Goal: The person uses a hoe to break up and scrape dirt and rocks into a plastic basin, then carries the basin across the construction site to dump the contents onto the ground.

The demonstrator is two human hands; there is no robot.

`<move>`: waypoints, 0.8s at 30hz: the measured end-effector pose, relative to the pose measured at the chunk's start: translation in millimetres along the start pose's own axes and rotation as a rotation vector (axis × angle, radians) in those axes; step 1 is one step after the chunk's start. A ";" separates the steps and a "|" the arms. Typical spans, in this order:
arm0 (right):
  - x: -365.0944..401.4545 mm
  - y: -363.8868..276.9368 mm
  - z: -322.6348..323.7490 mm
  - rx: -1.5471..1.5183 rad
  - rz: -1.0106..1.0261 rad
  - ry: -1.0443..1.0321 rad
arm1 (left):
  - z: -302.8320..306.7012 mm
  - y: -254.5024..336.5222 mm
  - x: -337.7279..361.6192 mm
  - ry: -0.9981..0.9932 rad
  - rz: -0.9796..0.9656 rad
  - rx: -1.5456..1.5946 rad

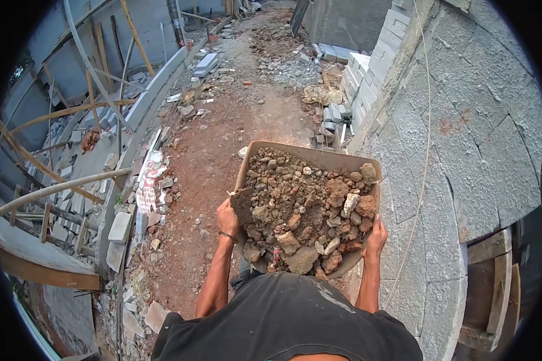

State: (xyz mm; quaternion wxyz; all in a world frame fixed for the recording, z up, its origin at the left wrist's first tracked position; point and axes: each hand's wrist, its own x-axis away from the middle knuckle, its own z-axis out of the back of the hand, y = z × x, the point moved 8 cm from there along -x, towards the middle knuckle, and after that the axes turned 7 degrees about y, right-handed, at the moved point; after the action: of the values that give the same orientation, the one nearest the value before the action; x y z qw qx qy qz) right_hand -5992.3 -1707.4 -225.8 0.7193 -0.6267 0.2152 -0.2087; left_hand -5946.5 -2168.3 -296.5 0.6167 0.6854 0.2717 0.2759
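Observation:
Held in front of my body is a wide brown tub (319, 155), filled with soil, stones and broken rubble (298, 207). My left hand (227, 218) grips its left edge, beside a dark flat chunk that sticks up at the rim. On the opposite side my right hand (374, 237) is closed on the tub's right edge, with the fingers partly hidden by it. Larger brown lumps and a few pale stones lie on top, mostly toward the right and near sides. The tub's underside is out of sight.
A reddish dirt path (205, 144) runs ahead between rubble strips. At right stands a rough grey block wall (412, 180) with stacked pale blocks (367, 78) beyond. A printed white sack (149, 183) lies at left, near bamboo poles (60, 189) and a low wall.

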 end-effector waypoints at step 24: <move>-544.2 67.7 -652.8 -0.382 -0.201 -0.078 | -447.8 -76.5 -740.1 0.033 -0.097 -0.187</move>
State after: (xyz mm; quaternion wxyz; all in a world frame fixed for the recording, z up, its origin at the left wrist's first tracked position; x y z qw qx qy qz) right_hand -6809.5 -1918.5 -346.4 0.5709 -0.7774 0.1591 -0.2107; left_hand -6786.6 -2377.3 -365.6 0.6861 0.6060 0.2880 0.2812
